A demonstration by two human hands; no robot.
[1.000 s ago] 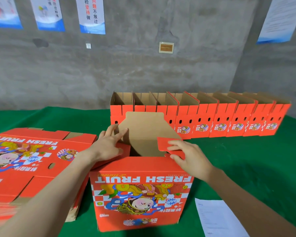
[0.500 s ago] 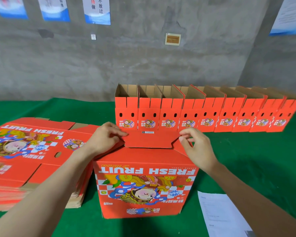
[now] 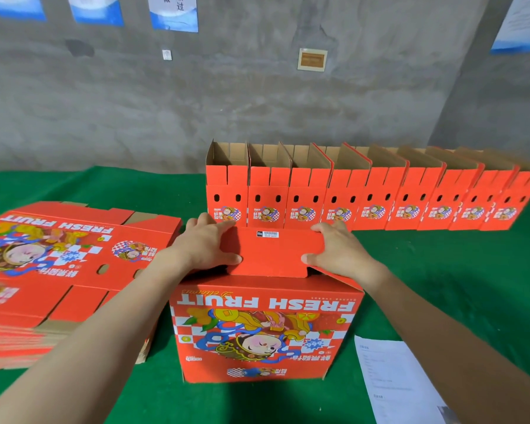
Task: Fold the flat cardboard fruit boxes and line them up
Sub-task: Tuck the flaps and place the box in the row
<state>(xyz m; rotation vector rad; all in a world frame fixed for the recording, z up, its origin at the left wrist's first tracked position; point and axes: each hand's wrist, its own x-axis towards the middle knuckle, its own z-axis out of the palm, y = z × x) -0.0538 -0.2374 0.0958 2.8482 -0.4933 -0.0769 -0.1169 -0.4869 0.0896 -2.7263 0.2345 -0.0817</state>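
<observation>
Flap (image 3: 273, 255) lies crosswise between our flattened left hand (image 3: 208, 249) and right hand (image 3: 337, 252), both pressing it onto the box (image 3: 263, 332).

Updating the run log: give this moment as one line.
left hand: pressing red cardboard flap | right hand: pressing same flap | red printed cardboard fruit box: print inverted, on green table

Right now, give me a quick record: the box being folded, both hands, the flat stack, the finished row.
Box being folded: standing, print upside down, red flap folded across top
Left hand: presses flap's left end
Right hand: presses flap's right end
Flat stack: left of the box
Finished row: nine open-topped boxes behind, side by side
Also: paper sheet, right, on green table
</observation>
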